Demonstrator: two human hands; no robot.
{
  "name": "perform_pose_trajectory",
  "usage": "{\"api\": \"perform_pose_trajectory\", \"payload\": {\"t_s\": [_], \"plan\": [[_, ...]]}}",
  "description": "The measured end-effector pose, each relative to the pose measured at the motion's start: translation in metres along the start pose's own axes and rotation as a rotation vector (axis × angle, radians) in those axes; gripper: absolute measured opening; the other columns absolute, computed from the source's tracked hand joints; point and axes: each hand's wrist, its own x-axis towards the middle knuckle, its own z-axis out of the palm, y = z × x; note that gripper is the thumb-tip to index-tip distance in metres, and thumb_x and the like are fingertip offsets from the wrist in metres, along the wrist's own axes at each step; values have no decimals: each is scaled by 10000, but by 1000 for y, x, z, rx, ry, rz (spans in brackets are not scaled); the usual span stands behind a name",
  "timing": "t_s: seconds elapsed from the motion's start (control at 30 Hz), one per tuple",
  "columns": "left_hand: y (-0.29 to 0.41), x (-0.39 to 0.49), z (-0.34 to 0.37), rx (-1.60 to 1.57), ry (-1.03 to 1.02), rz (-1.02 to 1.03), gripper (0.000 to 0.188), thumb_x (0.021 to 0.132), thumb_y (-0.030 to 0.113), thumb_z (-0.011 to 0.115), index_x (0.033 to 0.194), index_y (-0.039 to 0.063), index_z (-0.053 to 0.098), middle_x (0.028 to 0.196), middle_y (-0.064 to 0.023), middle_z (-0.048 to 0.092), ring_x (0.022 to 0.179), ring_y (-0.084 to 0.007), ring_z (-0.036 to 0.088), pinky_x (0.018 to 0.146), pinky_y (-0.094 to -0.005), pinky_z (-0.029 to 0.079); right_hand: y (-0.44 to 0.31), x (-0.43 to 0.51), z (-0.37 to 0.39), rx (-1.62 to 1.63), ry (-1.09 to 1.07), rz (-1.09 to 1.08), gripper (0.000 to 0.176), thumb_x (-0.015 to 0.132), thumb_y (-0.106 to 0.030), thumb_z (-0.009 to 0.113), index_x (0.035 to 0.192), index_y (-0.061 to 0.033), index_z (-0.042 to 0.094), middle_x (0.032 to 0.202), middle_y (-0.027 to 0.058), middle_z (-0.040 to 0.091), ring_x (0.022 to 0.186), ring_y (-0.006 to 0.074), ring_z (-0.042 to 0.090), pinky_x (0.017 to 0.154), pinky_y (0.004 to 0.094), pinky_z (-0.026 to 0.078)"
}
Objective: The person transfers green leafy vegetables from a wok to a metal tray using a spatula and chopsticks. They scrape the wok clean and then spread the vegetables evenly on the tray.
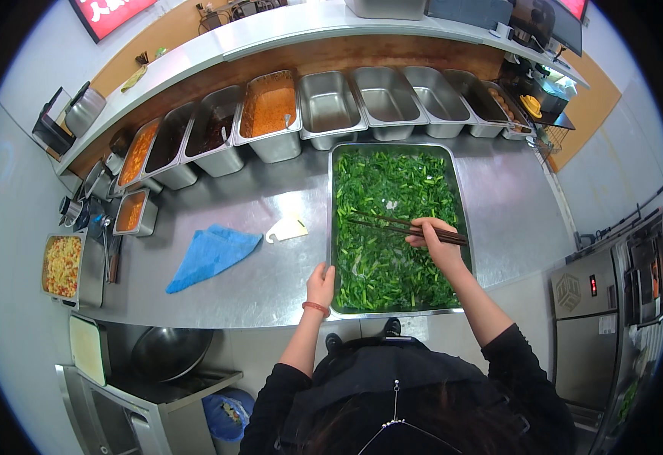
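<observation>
A large rectangular metal tray (331, 187) lies before me on the steel counter, filled with chopped leafy greens (388, 261) in some liquid. My right hand (436, 242) holds a pair of dark chopsticks (388, 226) over the greens; their tips point left and reach the greens near the middle left. My left hand (321, 284), with a reddish bracelet at the wrist, grips the tray's left rim near its lower corner. A blue cloth (215, 253) lies left of the tray. Between cloth and tray lies a small white plastic piece with a hook (287, 228).
Deep steel food pans (334, 105) line the counter's back, some holding sauce or stew. At the left stand a small pan (135, 213) and a container of diced food (63, 266). A wok (172, 352) sits below left; a steel cabinet (586, 352) stands right.
</observation>
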Motion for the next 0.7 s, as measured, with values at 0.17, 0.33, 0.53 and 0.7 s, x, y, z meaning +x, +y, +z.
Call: {"api": "perform_pose_trajectory", "payload": {"t_s": [0.17, 0.33, 0.53, 0.7], "plan": [[2, -1, 0, -39, 16, -2, 317, 775, 202, 479, 959, -56, 458, 660, -82, 526, 579, -92, 457, 531, -226, 382, 0, -16, -4, -102, -149, 106, 186, 801, -91, 394, 819, 45, 519, 692, 117, 564, 607, 163, 579, 537, 238, 478], [5, -1, 1, -25, 14, 31, 306, 777, 196, 475, 961, -48, 459, 646, -72, 520, 563, -87, 447, 521, -223, 377, -10, -21, -19, -67, -59, 66, 197, 806, -102, 387, 828, 42, 519, 714, 115, 564, 609, 160, 577, 543, 245, 479], [0, 0, 1, -38, 12, 4, 317, 778, 195, 472, 977, -50, 450, 724, -105, 551, 636, -114, 500, 578, -237, 400, -11, -28, -23, -111, -206, 167, 197, 804, -112, 397, 831, 40, 520, 716, 114, 562, 612, 175, 580, 540, 241, 479], [4, -1, 0, -23, 2, -19, 314, 786, 178, 460, 992, -58, 437, 825, -118, 544, 731, -125, 506, 650, -234, 397, -7, -13, -28, -22, 91, 18, 193, 807, -111, 394, 870, 35, 505, 756, 135, 560, 632, 174, 579, 555, 247, 479]]}}
